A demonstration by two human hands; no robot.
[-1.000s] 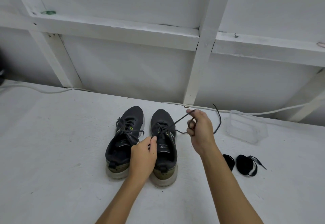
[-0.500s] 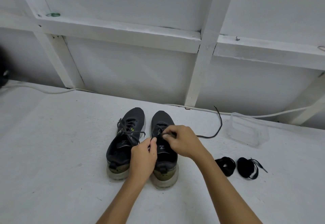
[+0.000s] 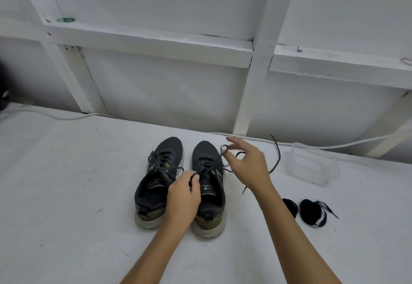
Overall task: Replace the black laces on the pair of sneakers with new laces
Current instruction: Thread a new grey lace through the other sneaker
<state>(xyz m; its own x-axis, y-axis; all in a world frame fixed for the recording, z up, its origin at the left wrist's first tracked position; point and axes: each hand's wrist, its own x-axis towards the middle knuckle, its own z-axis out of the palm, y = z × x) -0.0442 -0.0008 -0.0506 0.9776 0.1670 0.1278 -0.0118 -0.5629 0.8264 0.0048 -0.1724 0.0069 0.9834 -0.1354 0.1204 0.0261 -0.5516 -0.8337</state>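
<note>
Sneakers sit side by side on the white desk (image 3: 66, 194): left sneaker (image 3: 156, 178) laced, right sneaker (image 3: 208, 185) half undone. My left hand (image 3: 184, 196) pinches the black lace (image 3: 275, 158) at its tongue; my right hand (image 3: 247, 167) hooks a loop. Soft, limp cord, best gripped near each eyelet.

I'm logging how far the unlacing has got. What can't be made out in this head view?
- Right hand: motion blur hides how its fingertips hold the black lace.
- Right sneaker: the left hand covers part of its opening.
- Two black bundles: too small to tell how they're wound.
</note>
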